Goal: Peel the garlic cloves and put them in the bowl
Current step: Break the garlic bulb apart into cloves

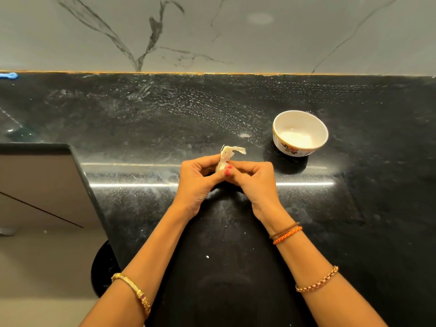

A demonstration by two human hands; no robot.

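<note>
1. Your left hand (198, 180) and right hand (250, 179) met over the black counter (141, 128), both pinching one garlic clove (221, 165).
2. Loose papery skin (232, 151) stuck up from it.
3. One white bowl (300, 134) stood apart, to the right.

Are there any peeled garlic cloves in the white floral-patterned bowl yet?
No, the white floral-patterned bowl on the black stone counter shows only its bare inside.
</note>
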